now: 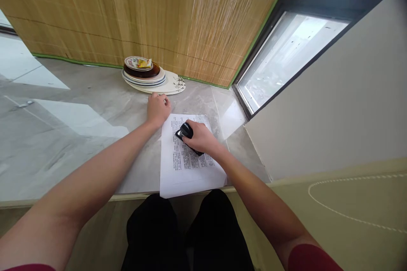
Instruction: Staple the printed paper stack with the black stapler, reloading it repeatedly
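Note:
My right hand [202, 137] is wrapped round a black stapler [186, 129]. It holds the stapler low over a sheet of printed paper [184, 182], covering part of the text; whether the stapler touches the sheet I cannot tell. The paper lies on the grey marble-look ledge [140, 169], and its near edge hangs slightly past the ledge's front. Just beyond the paper's far left corner, my left hand [158, 109] rests on the ledge with its fingers curled in. I see nothing in that hand.
Behind my left hand stands a stack of plates [146, 78] with a small yellow packet [144, 63] on top. A bamboo blind [143, 12] hangs at the back. To the right are a dark-framed window [292, 46] and a pale wall [343, 106]. A small whitish object [29, 102] lies far left.

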A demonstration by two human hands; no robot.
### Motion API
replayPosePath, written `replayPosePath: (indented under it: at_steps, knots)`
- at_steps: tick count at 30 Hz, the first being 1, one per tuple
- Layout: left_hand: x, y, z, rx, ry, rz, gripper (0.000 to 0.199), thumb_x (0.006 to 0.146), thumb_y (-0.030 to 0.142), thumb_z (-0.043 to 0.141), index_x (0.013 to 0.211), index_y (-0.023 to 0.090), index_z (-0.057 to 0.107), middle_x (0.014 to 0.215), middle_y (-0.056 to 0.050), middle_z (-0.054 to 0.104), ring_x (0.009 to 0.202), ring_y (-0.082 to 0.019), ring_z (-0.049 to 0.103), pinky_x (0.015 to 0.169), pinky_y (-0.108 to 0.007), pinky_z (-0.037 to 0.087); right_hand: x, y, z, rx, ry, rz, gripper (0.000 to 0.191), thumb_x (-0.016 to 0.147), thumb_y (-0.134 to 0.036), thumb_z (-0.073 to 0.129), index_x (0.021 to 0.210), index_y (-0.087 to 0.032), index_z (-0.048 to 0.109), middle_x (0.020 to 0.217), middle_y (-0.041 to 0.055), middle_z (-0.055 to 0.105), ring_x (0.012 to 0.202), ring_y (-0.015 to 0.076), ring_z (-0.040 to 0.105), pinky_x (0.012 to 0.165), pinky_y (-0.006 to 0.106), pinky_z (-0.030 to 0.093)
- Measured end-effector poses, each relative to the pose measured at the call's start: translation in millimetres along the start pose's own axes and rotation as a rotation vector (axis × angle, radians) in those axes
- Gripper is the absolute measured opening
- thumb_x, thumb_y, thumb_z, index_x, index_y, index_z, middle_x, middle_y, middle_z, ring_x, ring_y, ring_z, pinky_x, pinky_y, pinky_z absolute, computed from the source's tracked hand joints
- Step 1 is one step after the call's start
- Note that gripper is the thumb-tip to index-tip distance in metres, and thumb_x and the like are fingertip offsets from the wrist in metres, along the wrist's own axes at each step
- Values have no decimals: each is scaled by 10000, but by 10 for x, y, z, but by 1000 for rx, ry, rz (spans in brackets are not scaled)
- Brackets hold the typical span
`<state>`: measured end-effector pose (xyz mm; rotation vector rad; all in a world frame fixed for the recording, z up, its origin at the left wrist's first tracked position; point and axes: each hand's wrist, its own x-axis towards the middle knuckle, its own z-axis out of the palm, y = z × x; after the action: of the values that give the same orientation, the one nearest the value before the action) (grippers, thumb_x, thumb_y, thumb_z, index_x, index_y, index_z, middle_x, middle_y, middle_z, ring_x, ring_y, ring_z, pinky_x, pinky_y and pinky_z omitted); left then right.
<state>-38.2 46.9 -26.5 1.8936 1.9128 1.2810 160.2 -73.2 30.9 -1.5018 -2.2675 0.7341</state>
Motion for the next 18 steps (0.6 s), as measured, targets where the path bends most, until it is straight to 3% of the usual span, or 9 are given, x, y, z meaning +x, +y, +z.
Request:
replayPosePath:
  at_steps: [3,5,8,12,18]
  knots:
    - [-37,85,-18,-66,-30,78,142,849,115,589,765,226,617,895,-114,632,973,-326,615,922,-434,465,-150,136,-131,212,-11,34,375,871,-459,775,1134,-246,611,1095,57,707,941,232,638,809,365,491]
    - [-74,154,-29,-151,-114,141,147,852,114,558,789,221,636,810,-70,630,849,-275,618,848,-390,462,-287,304,-216,337,-60,34,485,866,-503,801,1247,-245,648,1179,70,704,959,221,648,812,362,517]
    - [-112,215,-21,-245,-293,162,164,850,137,541,848,224,680,589,17,528,596,-209,511,680,-342,390,-454,565,-261,477,-188,33,551,826,-472,853,1299,-231,701,1068,47,719,923,213,664,830,363,536]
    - [-71,173,23,-366,-447,58,183,809,168,516,791,216,693,498,27,507,520,-188,485,603,-317,351,-506,708,-196,646,-182,109,565,772,-425,897,1278,-225,742,920,2,701,857,195,660,856,372,546]
    - [14,111,42,-614,-415,-163,155,736,211,514,805,214,653,493,28,528,476,-164,444,522,-284,313,-530,572,-251,610,-138,219,550,713,-412,931,1205,-215,783,999,56,736,866,210,652,755,368,558]
